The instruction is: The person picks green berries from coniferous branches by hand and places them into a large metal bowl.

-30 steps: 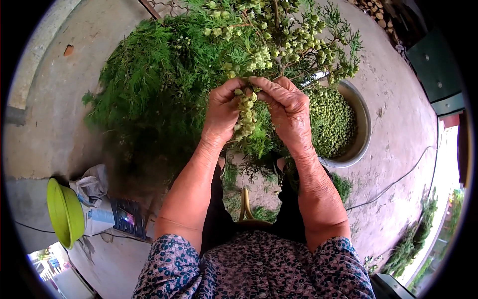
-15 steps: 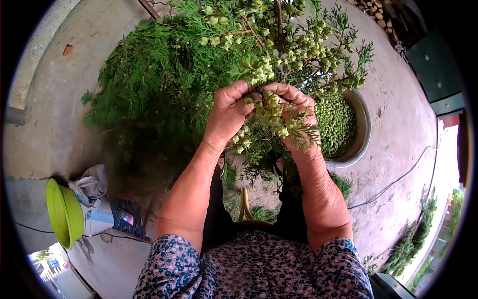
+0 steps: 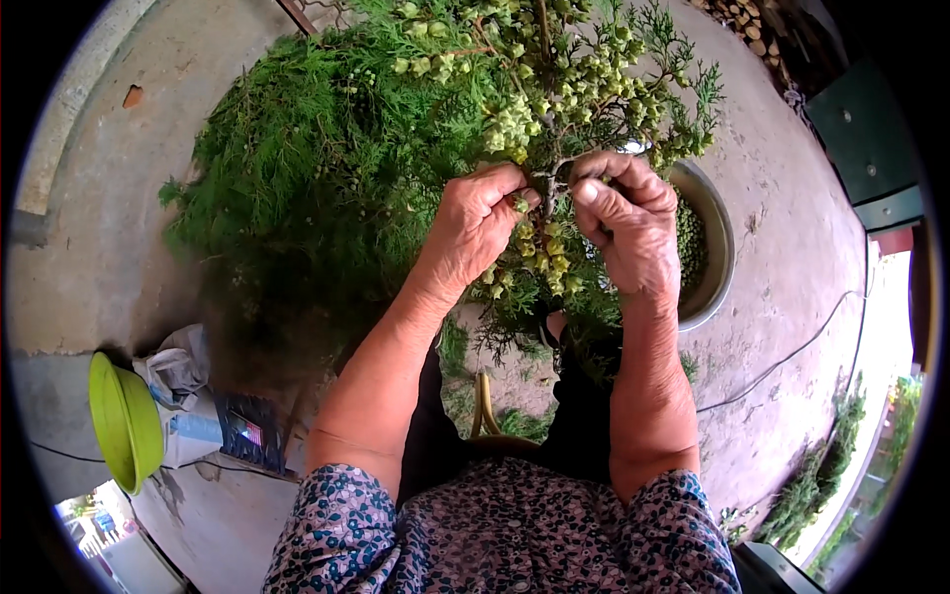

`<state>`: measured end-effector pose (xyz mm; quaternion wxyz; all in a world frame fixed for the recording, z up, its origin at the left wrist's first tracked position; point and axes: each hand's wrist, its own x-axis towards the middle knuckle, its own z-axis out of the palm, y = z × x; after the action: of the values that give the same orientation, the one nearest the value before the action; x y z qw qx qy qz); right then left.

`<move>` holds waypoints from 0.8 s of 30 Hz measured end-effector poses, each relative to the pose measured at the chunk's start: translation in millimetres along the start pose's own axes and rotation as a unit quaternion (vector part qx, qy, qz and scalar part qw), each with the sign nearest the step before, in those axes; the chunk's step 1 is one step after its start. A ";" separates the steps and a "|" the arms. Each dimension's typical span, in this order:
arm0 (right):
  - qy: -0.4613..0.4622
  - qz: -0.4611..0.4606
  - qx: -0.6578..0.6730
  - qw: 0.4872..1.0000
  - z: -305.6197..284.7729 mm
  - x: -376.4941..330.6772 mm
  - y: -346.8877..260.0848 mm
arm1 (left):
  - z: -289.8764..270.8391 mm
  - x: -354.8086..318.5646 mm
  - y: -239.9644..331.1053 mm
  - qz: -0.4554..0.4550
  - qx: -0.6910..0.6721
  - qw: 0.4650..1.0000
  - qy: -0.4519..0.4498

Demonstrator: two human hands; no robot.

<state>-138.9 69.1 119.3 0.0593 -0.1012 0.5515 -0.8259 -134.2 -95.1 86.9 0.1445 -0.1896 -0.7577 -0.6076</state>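
A cut evergreen branch with clusters of pale green cones stands in front of me. My left hand is closed at the left of its stem, with a small green cone at the fingertips. My right hand is at the right of the stem, its fingers curled and the thumb pressed in. A thin twig reaches its fingertips, but what they hold is hidden. Yellowish-green cones hang lower, between my wrists. Behind my right hand is a metal basin holding many picked green cones.
A large heap of cut evergreen branches lies at the left on the concrete floor. At the lower left a lime-green basin stands on its side near a crumpled bag. A cable runs along the right.
My right hand has moved right and turned, apart from my left hand. My left hand has shifted slightly right and down. The branch has swayed a little left.
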 end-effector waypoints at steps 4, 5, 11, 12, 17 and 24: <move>-0.067 -0.191 -0.359 0.911 18.5 -3.5 -4.0 | 0.6 3.4 7.6 0.009 0.069 0.998 -0.011; -0.075 -0.198 -0.372 0.904 19.3 -3.3 0.7 | 1.7 3.8 4.7 0.014 0.064 0.998 -0.008; 0.008 -0.011 -0.193 0.981 22.9 -5.6 6.2 | 2.5 1.1 0.0 -0.022 -0.036 0.999 0.012; 0.020 0.022 -0.088 0.996 18.6 -3.4 9.6 | 2.1 1.2 4.1 -0.021 -0.039 0.999 0.010; 0.009 0.078 0.278 0.957 -9.0 6.8 17.3 | 1.4 -2.2 9.3 -0.064 -0.047 0.997 -0.010; -0.005 0.113 0.264 0.958 -8.3 7.9 11.7 | 3.6 -4.1 21.1 -0.113 -0.104 0.988 0.017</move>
<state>-148.7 70.4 106.2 0.1794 -0.0237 0.3218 -0.9294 -120.8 -88.0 102.5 0.0670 -0.1063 -0.7045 -0.6985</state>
